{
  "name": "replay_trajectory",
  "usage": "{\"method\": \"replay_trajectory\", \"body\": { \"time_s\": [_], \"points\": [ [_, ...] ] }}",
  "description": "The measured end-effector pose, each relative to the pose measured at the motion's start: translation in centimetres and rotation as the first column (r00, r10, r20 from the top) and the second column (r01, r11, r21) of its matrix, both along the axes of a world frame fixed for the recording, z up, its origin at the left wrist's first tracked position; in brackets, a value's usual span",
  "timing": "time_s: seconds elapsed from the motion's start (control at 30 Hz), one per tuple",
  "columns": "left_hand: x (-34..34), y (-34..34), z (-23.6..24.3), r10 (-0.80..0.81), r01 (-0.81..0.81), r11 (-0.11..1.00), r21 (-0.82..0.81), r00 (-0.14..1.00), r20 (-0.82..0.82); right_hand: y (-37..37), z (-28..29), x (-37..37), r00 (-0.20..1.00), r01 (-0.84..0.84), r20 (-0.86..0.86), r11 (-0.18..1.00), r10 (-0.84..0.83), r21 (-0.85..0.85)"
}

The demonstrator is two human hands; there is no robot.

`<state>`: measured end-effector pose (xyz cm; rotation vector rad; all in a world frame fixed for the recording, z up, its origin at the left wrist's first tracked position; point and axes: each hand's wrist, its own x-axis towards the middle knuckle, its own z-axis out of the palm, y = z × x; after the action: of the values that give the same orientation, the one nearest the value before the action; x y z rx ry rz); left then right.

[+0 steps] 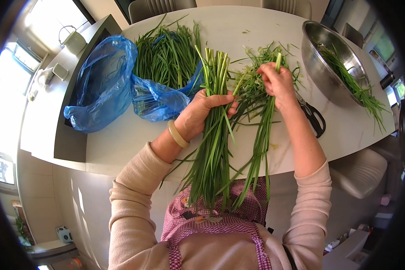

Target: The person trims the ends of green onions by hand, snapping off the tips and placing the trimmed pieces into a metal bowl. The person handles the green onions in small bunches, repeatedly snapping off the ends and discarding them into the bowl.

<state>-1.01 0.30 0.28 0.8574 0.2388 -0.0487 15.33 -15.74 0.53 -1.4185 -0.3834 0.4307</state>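
My left hand (201, 111) is closed round a thick bunch of garlic chives (211, 155), pale stem ends up and green leaves hanging past the table edge over the checked apron (202, 218). To its right, my right hand (279, 85) grips a few separate garlic chives (264, 130) near their pale ends, fingers pinched together. Their leaves trail down toward me. Between and beyond my hands lies a loose heap of thin green scraps (270, 55), partly covered by my right hand. Black-handled scissors (315, 118) rest beside my right wrist, their blades partly hidden.
At the back left, more garlic chives (166, 60) lie on an open blue plastic bag (104, 83). A steel bowl (321, 74) at the right holds more chives, some hanging over its rim. Chairs (162, 6) stand round the white table (121, 150).
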Motion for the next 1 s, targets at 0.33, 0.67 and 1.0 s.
{"method": "replay_trajectory", "body": {
  "time_s": [0.33,0.67,1.0],
  "points": [
    [0.0,0.0,0.4,-0.010,0.011,0.999,0.043,0.999,-0.032,0.7,1.0,-3.1,0.889,-0.403,-0.179,0.906,0.422,0.133],
    [-0.1,0.0,0.7,-0.032,0.032,0.999,-0.003,0.999,-0.017,1.1,1.4,-4.2,0.891,-0.424,-0.127,0.899,0.436,0.113],
    [-0.1,0.5,0.5,-0.064,0.066,0.994,-0.086,0.998,0.017,0.8,1.1,-3.1,0.981,-0.190,-0.011,0.975,0.193,0.114]
  ]
}}
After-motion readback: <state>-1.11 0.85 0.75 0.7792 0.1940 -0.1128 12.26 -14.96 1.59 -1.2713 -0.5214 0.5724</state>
